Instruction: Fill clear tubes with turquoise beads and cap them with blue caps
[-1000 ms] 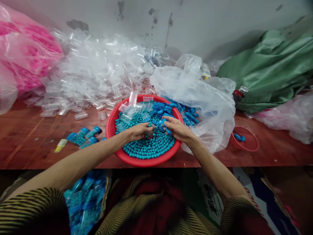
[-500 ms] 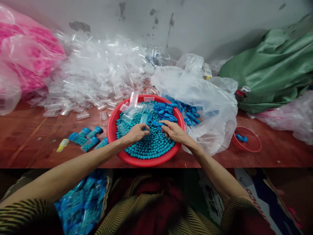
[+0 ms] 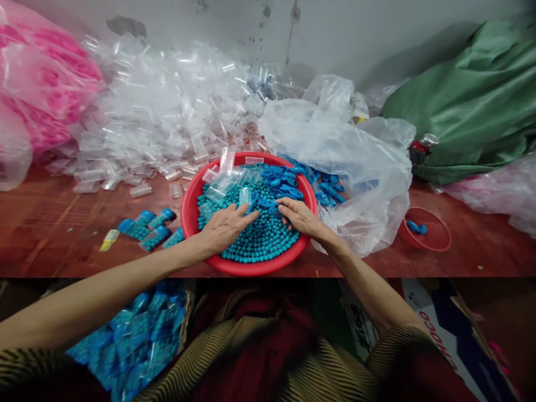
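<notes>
A red basin (image 3: 255, 269) full of turquoise beads (image 3: 255, 245) stands in front of me. My left hand (image 3: 224, 228) is over its left side, back upward, with thumb and fingertips closed on a clear plastic tube (image 3: 245, 196). Just to the right, my right hand (image 3: 299, 215) pinches a blue plastic cap (image 3: 274, 208) between thumb and forefinger. The tube and the cap are close together, low over the beads. More blue caps (image 3: 287, 181) lie heaped at the basin's back right. Loose clear tubes (image 3: 218, 187) rest on the beads at the back left.
A large pile of clear tubes (image 3: 159, 111) covers the table's back left. Bead-filled, blue-capped tubes (image 3: 154, 237) lie left of the basin. A white plastic bag (image 3: 355, 162) and a small red basket (image 3: 433, 241) are at right. Below the edge, a box holds filled tubes (image 3: 138, 340).
My left hand has turned flatter, its back now facing up and its thumb stretched to the right. My right hand stays near the blue caps. The view has tilted slightly downward.
</notes>
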Action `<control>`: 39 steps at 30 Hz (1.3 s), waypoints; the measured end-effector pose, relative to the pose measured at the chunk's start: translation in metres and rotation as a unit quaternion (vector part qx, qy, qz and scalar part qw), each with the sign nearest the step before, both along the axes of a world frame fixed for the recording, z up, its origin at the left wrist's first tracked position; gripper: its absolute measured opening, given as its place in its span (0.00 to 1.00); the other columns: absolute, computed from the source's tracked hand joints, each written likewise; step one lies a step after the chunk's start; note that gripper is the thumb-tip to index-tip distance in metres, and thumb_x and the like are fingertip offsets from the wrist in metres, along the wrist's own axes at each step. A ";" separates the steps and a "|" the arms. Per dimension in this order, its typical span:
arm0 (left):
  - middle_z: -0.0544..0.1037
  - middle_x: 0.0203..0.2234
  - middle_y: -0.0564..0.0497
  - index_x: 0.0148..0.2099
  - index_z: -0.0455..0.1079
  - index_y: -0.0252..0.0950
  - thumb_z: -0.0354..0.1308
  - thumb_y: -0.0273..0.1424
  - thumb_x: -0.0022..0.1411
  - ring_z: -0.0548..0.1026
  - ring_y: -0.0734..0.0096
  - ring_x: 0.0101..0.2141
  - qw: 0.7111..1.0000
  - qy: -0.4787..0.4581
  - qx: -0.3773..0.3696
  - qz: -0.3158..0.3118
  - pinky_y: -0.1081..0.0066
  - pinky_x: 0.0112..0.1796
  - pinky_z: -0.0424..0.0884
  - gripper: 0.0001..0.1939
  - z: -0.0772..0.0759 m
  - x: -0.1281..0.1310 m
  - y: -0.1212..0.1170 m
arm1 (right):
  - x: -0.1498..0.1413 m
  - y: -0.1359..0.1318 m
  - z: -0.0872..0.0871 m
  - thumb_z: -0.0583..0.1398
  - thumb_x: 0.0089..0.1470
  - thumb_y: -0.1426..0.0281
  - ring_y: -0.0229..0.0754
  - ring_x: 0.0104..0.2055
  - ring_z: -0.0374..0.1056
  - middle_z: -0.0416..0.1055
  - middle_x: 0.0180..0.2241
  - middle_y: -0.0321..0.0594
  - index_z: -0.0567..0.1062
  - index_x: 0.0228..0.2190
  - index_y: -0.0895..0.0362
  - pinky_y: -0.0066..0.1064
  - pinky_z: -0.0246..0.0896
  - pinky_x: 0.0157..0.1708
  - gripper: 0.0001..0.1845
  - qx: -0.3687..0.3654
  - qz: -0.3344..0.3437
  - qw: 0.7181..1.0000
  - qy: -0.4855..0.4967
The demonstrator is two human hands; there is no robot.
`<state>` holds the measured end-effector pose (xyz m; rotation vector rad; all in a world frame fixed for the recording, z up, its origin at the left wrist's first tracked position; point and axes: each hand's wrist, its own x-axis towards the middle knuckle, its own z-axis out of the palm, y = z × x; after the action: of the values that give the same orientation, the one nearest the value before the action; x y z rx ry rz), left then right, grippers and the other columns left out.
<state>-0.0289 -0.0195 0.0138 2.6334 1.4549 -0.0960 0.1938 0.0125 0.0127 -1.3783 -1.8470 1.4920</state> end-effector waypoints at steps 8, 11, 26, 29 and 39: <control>0.71 0.38 0.41 0.41 0.68 0.32 0.42 0.18 0.61 0.72 0.66 0.37 0.990 0.072 -0.012 -0.120 0.66 0.37 0.69 0.14 -0.009 0.004 0.011 | 0.001 -0.004 0.008 0.53 0.58 0.66 0.33 0.23 0.60 0.64 0.25 0.31 0.62 0.54 0.57 0.26 0.58 0.25 0.22 0.046 0.082 0.995 -0.034; 0.72 0.36 0.43 0.40 0.68 0.33 0.45 0.20 0.61 0.72 0.68 0.37 0.994 0.038 -0.024 -0.104 0.68 0.39 0.68 0.11 -0.010 -0.001 0.013 | 0.001 -0.005 0.005 0.57 0.55 0.69 0.39 0.34 0.67 0.69 0.33 0.37 0.65 0.52 0.59 0.31 0.62 0.37 0.22 0.121 0.140 0.977 -0.104; 0.77 0.27 0.43 0.28 0.71 0.32 0.51 0.20 0.50 0.76 0.61 0.34 0.973 -0.028 -0.220 0.064 0.67 0.38 0.69 0.08 -0.010 0.017 0.022 | 0.003 -0.012 0.002 0.52 0.59 0.71 0.45 0.50 0.66 0.70 0.48 0.49 0.66 0.51 0.60 0.35 0.57 0.49 0.18 0.217 0.171 0.922 -0.271; 0.74 0.20 0.51 0.31 0.71 0.35 0.51 0.23 0.50 0.74 0.67 0.27 0.955 -0.071 -0.268 0.102 0.71 0.32 0.69 0.08 -0.018 0.016 0.032 | 0.001 -0.012 0.006 0.52 0.59 0.69 0.46 0.47 0.68 0.72 0.45 0.49 0.64 0.51 0.59 0.34 0.59 0.45 0.19 0.189 0.159 0.934 -0.259; 0.72 0.22 0.57 0.32 0.69 0.34 0.55 0.27 0.44 0.68 0.75 0.23 0.758 -0.404 -0.466 0.210 0.73 0.28 0.66 0.09 -0.035 0.032 0.019 | 0.004 0.001 0.004 0.54 0.51 0.72 0.36 0.31 0.66 0.65 0.30 0.33 0.63 0.39 0.57 0.30 0.63 0.33 0.10 0.021 0.046 0.999 0.007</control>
<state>0.0027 0.0000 -0.0213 1.2294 1.1503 0.2662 0.1981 0.0138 0.0167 -1.2769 -1.9459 1.4939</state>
